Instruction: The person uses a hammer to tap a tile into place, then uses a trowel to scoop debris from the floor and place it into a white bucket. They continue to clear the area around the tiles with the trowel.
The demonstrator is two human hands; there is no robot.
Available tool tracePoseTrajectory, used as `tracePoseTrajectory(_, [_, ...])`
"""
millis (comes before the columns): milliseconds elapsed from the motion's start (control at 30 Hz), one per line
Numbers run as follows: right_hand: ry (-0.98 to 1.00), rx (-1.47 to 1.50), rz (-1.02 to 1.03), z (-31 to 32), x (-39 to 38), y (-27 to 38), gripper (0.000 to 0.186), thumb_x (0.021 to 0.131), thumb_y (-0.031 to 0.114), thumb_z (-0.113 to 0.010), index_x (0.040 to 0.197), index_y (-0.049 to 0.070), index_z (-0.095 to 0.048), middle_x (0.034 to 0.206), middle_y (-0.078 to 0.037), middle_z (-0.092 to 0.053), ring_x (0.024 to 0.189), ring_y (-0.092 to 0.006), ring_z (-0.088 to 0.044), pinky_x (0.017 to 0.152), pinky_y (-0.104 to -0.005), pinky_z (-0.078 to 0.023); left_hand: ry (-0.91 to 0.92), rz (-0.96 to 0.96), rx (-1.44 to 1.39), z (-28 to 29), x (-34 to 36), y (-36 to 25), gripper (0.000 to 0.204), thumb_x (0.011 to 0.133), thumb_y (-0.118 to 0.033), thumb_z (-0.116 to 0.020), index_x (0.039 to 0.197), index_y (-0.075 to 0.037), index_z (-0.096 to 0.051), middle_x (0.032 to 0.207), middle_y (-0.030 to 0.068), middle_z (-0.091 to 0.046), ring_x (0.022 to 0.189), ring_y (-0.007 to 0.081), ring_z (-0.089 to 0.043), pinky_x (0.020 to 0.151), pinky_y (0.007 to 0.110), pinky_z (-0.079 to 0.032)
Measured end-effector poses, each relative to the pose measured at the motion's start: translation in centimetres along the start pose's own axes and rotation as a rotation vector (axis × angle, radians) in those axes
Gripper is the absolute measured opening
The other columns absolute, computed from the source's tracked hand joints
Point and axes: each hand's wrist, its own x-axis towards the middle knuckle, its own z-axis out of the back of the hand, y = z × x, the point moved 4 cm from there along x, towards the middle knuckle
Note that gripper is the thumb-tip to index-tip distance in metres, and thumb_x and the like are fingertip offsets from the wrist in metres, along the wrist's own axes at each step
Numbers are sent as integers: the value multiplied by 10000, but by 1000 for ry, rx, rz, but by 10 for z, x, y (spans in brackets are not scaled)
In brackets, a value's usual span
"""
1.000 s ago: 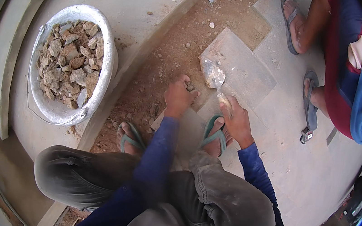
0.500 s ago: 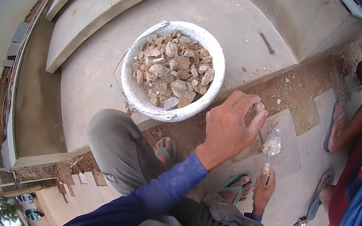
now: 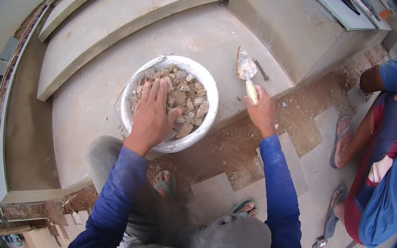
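Observation:
A white bucket [image 3: 209, 121] full of broken stones [image 3: 180, 97] stands on the concrete step. My left hand [image 3: 153, 118] lies over the stones at the bucket's near left, palm down, fingers stretched and slightly apart. What is under the palm is hidden. To the right of the bucket, my right hand [image 3: 262, 111] is wrapped round the pale handle of a trowel [image 3: 246, 68]. Its blade, smeared with mortar, points away from me, beside a large metal bolt or rod [image 3: 261, 69] lying on the step.
Curved concrete steps [image 3: 136, 25] rise at the far left, and a concrete block wall [image 3: 281, 29] stands at the far right. Below the step runs a strip of bare soil [image 3: 234, 159] beside paving slabs [image 3: 217, 194]. A person in blue [image 3: 391, 199] sits close on the right.
My left hand has moved left from the soil strip onto the stones; the small stone it pinched no longer shows. My right hand has carried the trowel up and away, over the step.

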Motion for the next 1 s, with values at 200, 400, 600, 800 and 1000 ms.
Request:
tracePoseTrajectory(200, [40,-319,35,-68,83,1,414,881,255,-689,1201,-3,-641,994,-251,-694,964,-411,-682,852,-507,-529,228,-23,-62,28,-35,14,827,976,-442,-614,1532,74,-282,1556,368,-293,1494,472,-240,1214,473,-259])
tracePoseTrajectory(400, [67,-549,150,-55,128,-16,376,914,303,-698,1117,-13,-677,1060,-249,-654,992,-401,-650,862,-504,-515,-478,259,-562,105,5,28,481,1014,-337,-583,1318,36,-582,1271,223,-655,1263,359,-571,1055,456,-432])
tracePoseTrajectory(600, [126,-20,380,-29,63,190,192,974,223,-638,957,36,-679,824,-121,-672,731,-291,-654,672,-408,-504,-860,714,-913,125,-33,53,418,1064,-388,-470,1254,-48,-623,1209,100,-681,1176,190,-597,973,376,-406])
tracePoseTrajectory(800, [774,-80,381,-108,-62,300,307,951,305,-667,1058,18,-663,922,-204,-645,860,-362,-653,758,-465,-502,-989,1375,-1309,123,-64,55,484,1076,-407,-413,1366,-37,-530,1281,104,-625,1193,220,-590,987,428,-405])
tracePoseTrajectory(1000, [749,-44,49,-122,-88,323,420,1004,390,-591,968,-27,-618,823,-180,-614,782,-339,-601,755,-460,-497,-1037,1797,-1105,162,-188,58,466,1071,-361,-397,1370,-23,-510,1243,115,-622,1129,210,-614,956,431,-423])
